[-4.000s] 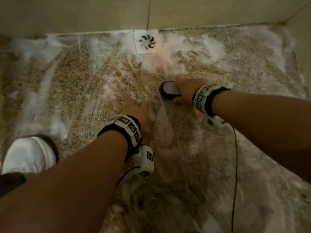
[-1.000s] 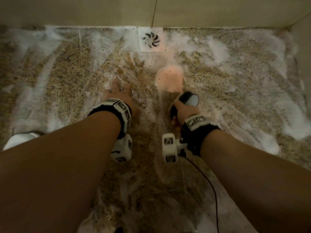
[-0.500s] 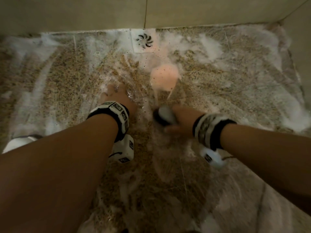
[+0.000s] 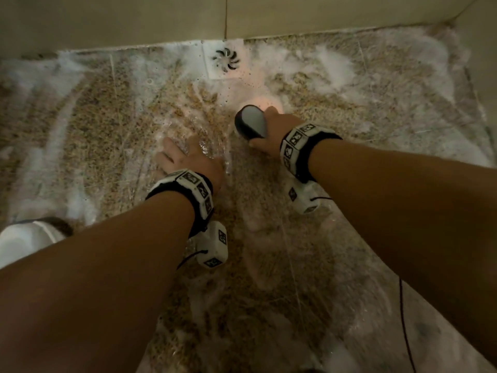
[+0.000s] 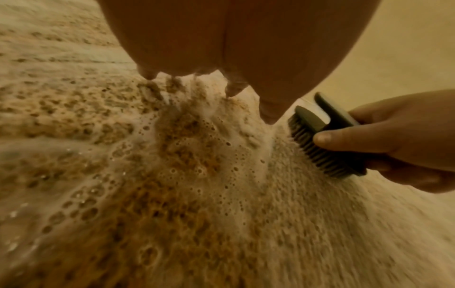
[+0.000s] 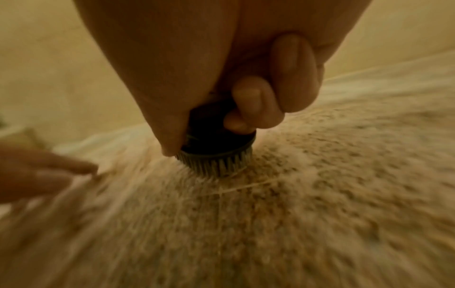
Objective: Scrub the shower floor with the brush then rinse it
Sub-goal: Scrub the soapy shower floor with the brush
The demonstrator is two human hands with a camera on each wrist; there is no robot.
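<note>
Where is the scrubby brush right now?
In the head view the brush is in the right hand, bristles down on the soapy floor, just right of the left hand and below the drain.

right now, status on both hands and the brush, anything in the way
Left hand flat on wet, soapy floor. Right hand grips brush, bristles down on floor. Foam remains near drain; nothing blocking.
</note>
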